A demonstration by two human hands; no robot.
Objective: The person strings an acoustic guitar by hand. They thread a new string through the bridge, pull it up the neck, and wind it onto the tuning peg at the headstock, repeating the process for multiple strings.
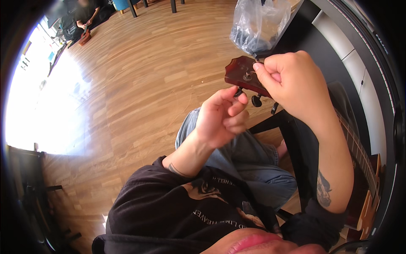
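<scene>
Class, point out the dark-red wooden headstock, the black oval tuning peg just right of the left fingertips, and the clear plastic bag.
Dark-red wooden headstock [236, 73]: head view, flat face.
Black oval tuning peg [256, 100]: head view, middle of knob.
Clear plastic bag [254, 30]: head view, crumpled side.

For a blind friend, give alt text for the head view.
The left hand holds a black peg on a dark-red guitar head; the right hand, fingers curled, partly covers that head. Beyond: wooden floor, plastic bag.

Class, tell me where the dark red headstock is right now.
In the head view, the headstock is in the upper half, right of centre: just above the left hand, partly behind the right hand and below the clear plastic bag.
</scene>
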